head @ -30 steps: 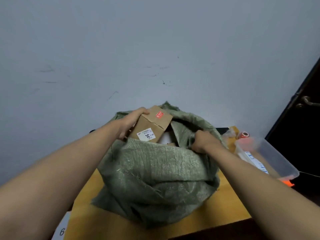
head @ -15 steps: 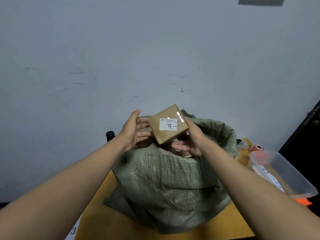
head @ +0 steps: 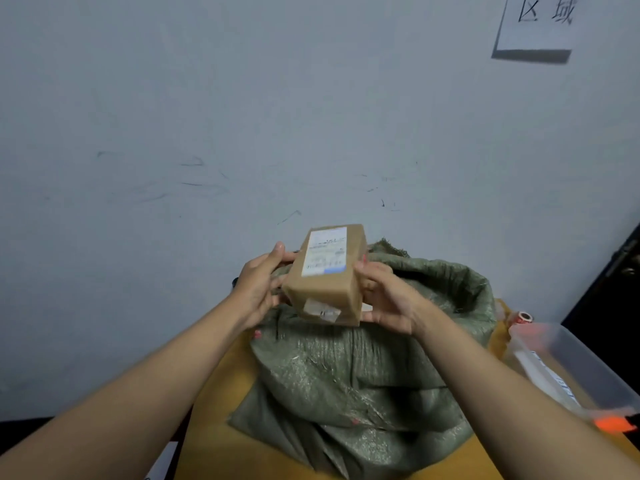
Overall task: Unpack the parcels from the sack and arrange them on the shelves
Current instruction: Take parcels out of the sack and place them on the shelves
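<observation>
Both hands — left hand (head: 258, 289), right hand (head: 388, 299) — clasp the cardboard parcel (head: 327, 275) between them above the sack (head: 363, 368), its long axis pointing away.

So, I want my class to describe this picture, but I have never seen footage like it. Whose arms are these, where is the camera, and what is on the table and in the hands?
There is no machine here. The camera sits on a person's head and looks forward and down, so the two bare arms are the wearer's own. The left hand and right hand grip a brown cardboard parcel from either side, above a green woven sack. The parcel bears a white shipping label; its print is too blurred to read. The sack stands open on a yellow table against a pale wall. To the right is a clear plastic bin. A paper sign hangs on the wall.
</observation>
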